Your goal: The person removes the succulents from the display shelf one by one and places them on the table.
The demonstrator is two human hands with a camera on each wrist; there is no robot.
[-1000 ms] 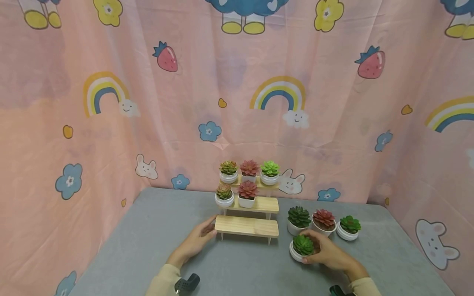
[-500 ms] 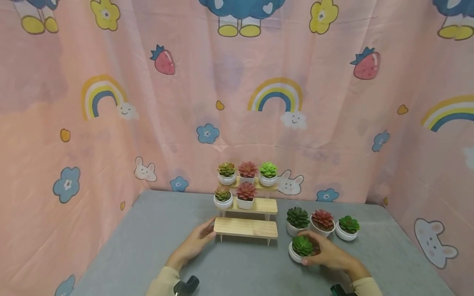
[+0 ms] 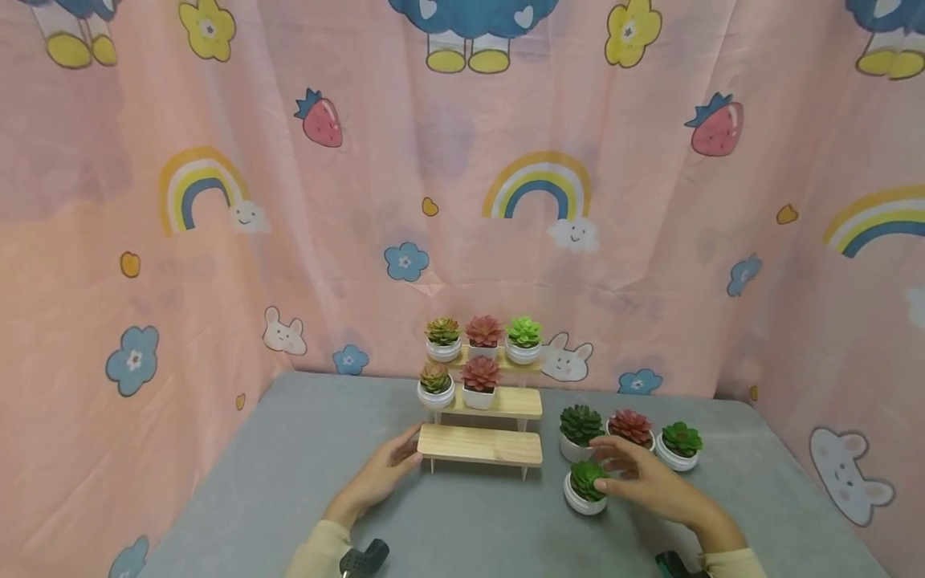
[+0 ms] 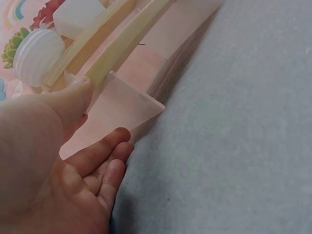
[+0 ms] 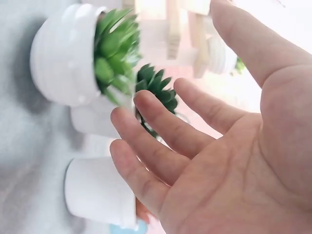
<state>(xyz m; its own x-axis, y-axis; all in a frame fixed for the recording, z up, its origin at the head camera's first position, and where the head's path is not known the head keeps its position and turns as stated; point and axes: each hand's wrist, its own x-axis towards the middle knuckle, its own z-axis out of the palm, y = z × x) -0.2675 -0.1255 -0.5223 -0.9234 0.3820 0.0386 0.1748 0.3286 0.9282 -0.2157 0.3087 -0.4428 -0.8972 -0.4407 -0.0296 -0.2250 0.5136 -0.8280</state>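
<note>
My right hand (image 3: 645,475) is just right of a green succulent (image 3: 587,479) in a round white pot on the table. Its fingers are spread and relaxed, and the palm holds nothing; in the right wrist view the ribbed pot (image 5: 63,56) lies beyond the fingertips. My left hand (image 3: 381,472) rests at the left end of the lowest board (image 3: 480,445) of a three-step wooden stand. In the left wrist view its thumb touches the board's end, while the other fingers lie loosely beside the clear leg panel (image 4: 126,102).
Behind the right hand stand a dark green succulent (image 3: 580,425), a red succulent (image 3: 631,428) and another green succulent (image 3: 681,440). The middle step (image 3: 519,400) bears two potted succulents, the top step (image 3: 533,366) three. A pink printed curtain (image 3: 462,201) hangs behind the grey table (image 3: 318,417).
My right hand has let go of the green succulent's pot; its fingers have opened and drawn slightly up and right. The left hand stays at the stand, and the pot has hardly moved.
</note>
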